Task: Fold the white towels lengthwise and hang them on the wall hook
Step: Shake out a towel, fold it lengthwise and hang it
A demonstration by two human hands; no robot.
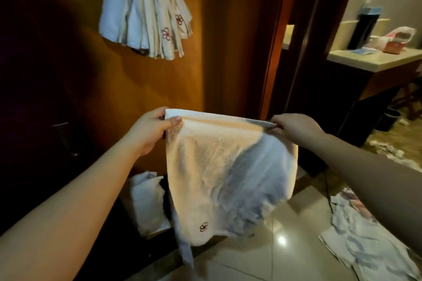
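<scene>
Head view: left hand (pixel 153 129) and right hand (pixel 294 126) each pinch a top corner of the white towel (pixel 225 173), stretching it flat between them (likely readying the lengthwise fold).

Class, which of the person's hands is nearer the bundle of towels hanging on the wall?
Left. The left hand is almost directly below the hanging towels; the right hand is below and further right.
</scene>
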